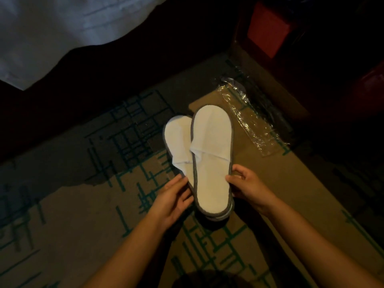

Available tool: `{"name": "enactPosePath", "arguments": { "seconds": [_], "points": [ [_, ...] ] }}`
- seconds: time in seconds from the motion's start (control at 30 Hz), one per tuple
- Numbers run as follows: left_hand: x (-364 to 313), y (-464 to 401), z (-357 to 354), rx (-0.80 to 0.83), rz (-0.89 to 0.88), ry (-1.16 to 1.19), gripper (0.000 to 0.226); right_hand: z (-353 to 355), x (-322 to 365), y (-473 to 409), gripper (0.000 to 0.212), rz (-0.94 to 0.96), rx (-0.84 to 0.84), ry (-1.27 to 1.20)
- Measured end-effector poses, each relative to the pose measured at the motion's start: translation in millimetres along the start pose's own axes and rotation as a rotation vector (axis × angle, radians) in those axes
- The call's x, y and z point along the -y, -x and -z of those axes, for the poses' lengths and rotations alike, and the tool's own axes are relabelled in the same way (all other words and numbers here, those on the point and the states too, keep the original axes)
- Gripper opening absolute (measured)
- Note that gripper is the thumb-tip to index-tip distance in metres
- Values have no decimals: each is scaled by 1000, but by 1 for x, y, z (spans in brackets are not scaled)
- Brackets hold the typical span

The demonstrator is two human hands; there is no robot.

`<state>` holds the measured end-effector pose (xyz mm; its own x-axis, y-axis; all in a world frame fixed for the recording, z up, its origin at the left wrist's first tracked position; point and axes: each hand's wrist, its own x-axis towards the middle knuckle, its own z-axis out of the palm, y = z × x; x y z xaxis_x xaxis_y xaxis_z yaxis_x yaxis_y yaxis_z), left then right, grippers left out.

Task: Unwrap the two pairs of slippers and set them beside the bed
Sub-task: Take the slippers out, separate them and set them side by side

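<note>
Two white slippers with grey edging are held above the carpet. The upper slipper [212, 154] lies over the other slipper [178, 142], which fans out to the left beneath it. My right hand [247, 186] pinches the upper slipper's right edge near the heel. My left hand [174, 196] grips the left edge where the two slippers overlap. An empty clear plastic wrapper [251, 119] lies flat on the carpet to the right of the slippers. No second pair is in sight.
The bed's white sheet [52, 32] fills the top left, with its dark base below. Dark red furniture [268, 28] stands at the top right. Patterned beige and green carpet [83, 204] covers the floor.
</note>
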<state>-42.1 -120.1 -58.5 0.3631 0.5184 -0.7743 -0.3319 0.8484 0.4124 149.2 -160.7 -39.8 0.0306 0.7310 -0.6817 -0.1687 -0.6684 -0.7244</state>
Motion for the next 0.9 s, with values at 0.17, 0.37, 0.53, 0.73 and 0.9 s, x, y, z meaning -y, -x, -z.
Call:
{"name": "enactPosePath", "arguments": {
  "seconds": [0.17,0.37,0.53,0.73,0.9],
  "points": [
    [-35,5,8,-397,-258,-560,16,12,13,1,20,48,-36,259],
    [-111,15,-21,-142,-863,-1572,56,32,47,-20,38,164,120,788],
    [-124,-7,-43,117,-514,-2081,61,20,87,-33,31,277,369,1047],
    [-107,-22,-22,424,-16,-1763,19,-4,118,-46,32,224,527,1253],
    [-82,-25,10,367,252,-1314,17,-21,113,-62,34,201,504,1482]
  ]
}}
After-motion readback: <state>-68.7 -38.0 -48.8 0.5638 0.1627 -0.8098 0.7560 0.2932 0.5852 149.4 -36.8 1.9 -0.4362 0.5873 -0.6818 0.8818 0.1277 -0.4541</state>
